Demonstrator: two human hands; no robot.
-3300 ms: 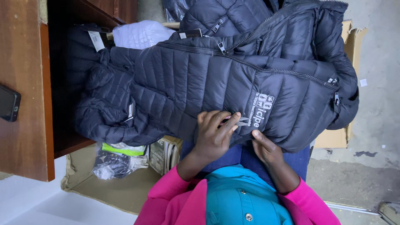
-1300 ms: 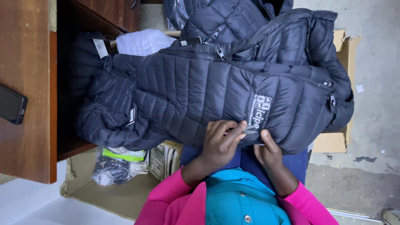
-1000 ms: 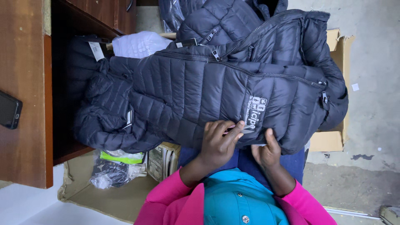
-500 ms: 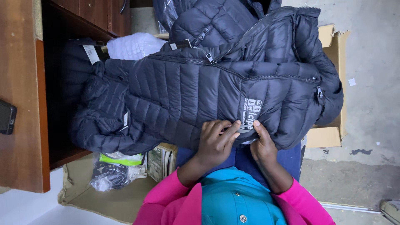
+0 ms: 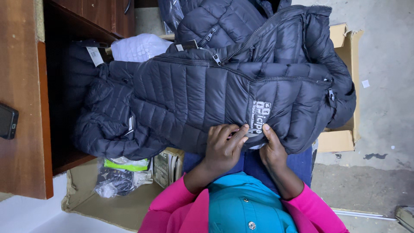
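Both hands resting on the lower hem of a dark quilted jacket (image 5: pixel 224 95), spread over the lap. Left hand (image 5: pixel 222 149) with fingers bent, fingertips pressing a small pale label (image 5: pixel 254 134) at the hem edge, thumb not visible, so not possible to say if really pinching. Right hand (image 5: pixel 272 149) just beside, touching the same hem, thumb lying on top of the fabric near the white printed logo (image 5: pixel 258 117), other fingers hidden under the jacket, seemingly gripping the hem between thumb and fingers.

Long axis of the jacket running sideways across the view, from the collar end beyond the right hand to the sleeve end well beyond the left hand. Bulk of the jacket lying directly ahead of both hands, away from the body; only the hem near them. Label between the two hands, a little nearer to the left one.

Further ahead of the hands, a second dark jacket (image 5: pixel 241 26) piled behind the first. To the right-hand side, a cardboard box (image 5: pixel 340 138) on the concrete floor. To the left-hand side, a wooden bench (image 5: pixel 21 129) with a dark phone (image 5: pixel 7 121) on it, and below, plastic-wrapped packets (image 5: pixel 120 174) near the left forearm.
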